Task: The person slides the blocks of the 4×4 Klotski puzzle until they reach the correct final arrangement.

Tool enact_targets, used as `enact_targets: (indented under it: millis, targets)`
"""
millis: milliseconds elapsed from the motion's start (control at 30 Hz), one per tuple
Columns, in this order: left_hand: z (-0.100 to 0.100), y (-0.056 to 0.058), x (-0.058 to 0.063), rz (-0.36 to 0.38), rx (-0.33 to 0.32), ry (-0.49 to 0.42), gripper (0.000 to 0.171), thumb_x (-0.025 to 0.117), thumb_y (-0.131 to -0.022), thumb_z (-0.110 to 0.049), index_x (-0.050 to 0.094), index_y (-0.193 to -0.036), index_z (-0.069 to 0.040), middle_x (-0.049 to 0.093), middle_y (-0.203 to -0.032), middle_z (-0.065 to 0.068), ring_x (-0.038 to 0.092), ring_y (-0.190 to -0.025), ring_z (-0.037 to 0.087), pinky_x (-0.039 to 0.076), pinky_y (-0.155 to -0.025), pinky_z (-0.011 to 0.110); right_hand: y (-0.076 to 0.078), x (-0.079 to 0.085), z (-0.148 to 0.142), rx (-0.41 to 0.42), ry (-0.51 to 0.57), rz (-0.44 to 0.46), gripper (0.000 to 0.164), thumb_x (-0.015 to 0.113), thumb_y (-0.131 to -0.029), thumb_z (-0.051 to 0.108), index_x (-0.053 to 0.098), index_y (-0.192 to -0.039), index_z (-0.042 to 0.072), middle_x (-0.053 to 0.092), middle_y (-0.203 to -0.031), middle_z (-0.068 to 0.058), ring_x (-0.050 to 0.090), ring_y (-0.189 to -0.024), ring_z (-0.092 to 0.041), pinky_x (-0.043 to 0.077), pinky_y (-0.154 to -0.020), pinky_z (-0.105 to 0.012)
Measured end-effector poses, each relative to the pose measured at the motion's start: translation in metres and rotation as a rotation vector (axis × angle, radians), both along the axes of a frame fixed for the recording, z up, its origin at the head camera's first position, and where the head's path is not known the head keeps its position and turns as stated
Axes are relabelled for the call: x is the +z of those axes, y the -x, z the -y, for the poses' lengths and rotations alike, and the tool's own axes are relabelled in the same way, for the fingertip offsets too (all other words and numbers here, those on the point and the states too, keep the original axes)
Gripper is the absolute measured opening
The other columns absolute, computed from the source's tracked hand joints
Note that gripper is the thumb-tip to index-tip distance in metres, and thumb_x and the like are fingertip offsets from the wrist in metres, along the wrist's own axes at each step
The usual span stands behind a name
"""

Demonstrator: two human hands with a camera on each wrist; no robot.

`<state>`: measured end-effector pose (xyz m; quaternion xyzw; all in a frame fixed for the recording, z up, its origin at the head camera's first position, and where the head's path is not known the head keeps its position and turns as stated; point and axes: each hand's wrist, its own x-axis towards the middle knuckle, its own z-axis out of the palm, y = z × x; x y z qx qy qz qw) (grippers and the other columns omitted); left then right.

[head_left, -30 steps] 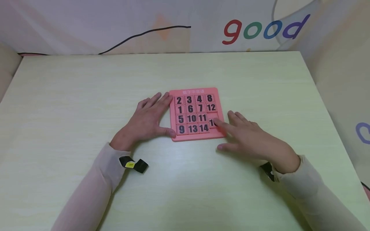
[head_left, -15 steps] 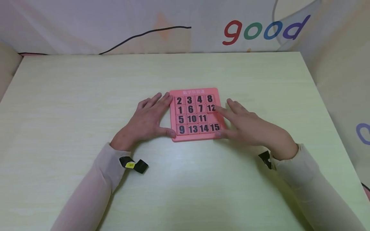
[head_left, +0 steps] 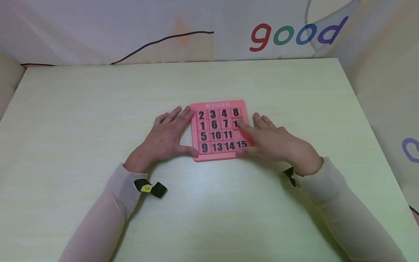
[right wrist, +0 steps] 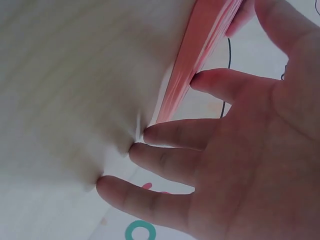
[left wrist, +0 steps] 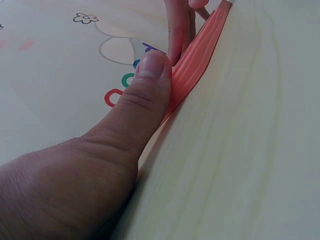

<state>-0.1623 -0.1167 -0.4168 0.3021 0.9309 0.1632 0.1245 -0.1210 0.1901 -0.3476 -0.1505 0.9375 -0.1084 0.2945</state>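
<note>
The pink number puzzle lies on the table. The left hand, spread without gripping, touches its left edge; the right hand, loosely extended, grips nothing, index fingertip on the tile below 8.

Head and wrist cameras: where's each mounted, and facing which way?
Head: head-worn, facing forward and down at the square pink plastic number puzzle; beige sleeves, left-hand grip and right-hand grip show.
Left wrist: worn there, facing the puzzle's edge; thumb shows, right-hand fingers beyond.
Right wrist: worn there, facing the puzzle's side; palm and fingers show.
Both wrist views share the puzzle.
</note>
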Motion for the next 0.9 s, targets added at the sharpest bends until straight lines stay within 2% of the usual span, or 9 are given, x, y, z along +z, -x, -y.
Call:
enact_targets:
  millis: [333, 433, 567, 700, 900]
  targets:
    - [-0.001, 0.000, 0.000, 0.002, 0.001, -0.002, 0.122, 0.066, -0.077, -0.079, 0.009, -0.164, -0.017, 0.004, -0.169, -0.001, -0.004, -0.154, 0.022, 0.006, -0.120, 0.050, -0.020, 0.011, -0.001, 0.043, -0.034, -0.015, 0.086, 0.062, -0.093, 0.061, 0.028, -0.161, 0.020, 0.016, -0.162, -0.030, 0.017, -0.145, -0.055, 0.029, -0.104, -0.074]
    - [-0.001, 0.000, 0.000, -0.003, 0.000, 0.005, 0.122, 0.065, -0.077, -0.079, 0.009, -0.164, -0.016, 0.004, -0.169, 0.000, -0.004, -0.154, 0.022, 0.006, -0.120, 0.050, -0.021, 0.013, 0.000, 0.077, -0.031, -0.029, 0.085, 0.062, -0.094, 0.060, 0.031, -0.160, 0.017, 0.020, -0.161, -0.030, 0.021, -0.145, -0.053, 0.030, -0.106, -0.071]
    - [-0.001, 0.000, 0.001, -0.006, -0.005, -0.006, 0.122, 0.065, -0.077, -0.080, 0.009, -0.164, -0.016, 0.005, -0.169, 0.000, -0.004, -0.154, 0.022, 0.006, -0.120, 0.050, -0.011, 0.013, 0.001, 0.061, -0.006, -0.071, 0.083, 0.064, -0.094, 0.056, 0.034, -0.159, 0.014, 0.021, -0.161, -0.030, 0.019, -0.147, -0.049, 0.028, -0.108, -0.069]
    - [-0.002, 0.000, 0.001, -0.003, -0.006, -0.011, 0.121, 0.064, -0.077, -0.080, 0.009, -0.164, -0.017, 0.005, -0.169, -0.001, -0.003, -0.154, 0.022, 0.006, -0.120, 0.049, 0.008, 0.008, 0.000, -0.024, 0.030, -0.088, 0.085, 0.065, -0.095, 0.052, 0.026, -0.162, 0.015, 0.012, -0.164, -0.029, 0.010, -0.149, -0.049, 0.022, -0.109, -0.072]
    - [-0.001, 0.000, -0.001, 0.000, 0.001, -0.007, 0.121, 0.063, -0.077, -0.081, 0.009, -0.164, -0.017, 0.005, -0.169, 0.000, -0.004, -0.154, 0.022, 0.005, -0.120, 0.049, 0.032, -0.002, 0.009, -0.067, 0.012, -0.028, 0.091, 0.061, -0.095, 0.057, 0.014, -0.164, 0.020, 0.000, -0.165, -0.028, 0.000, -0.150, -0.049, 0.015, -0.108, -0.076]
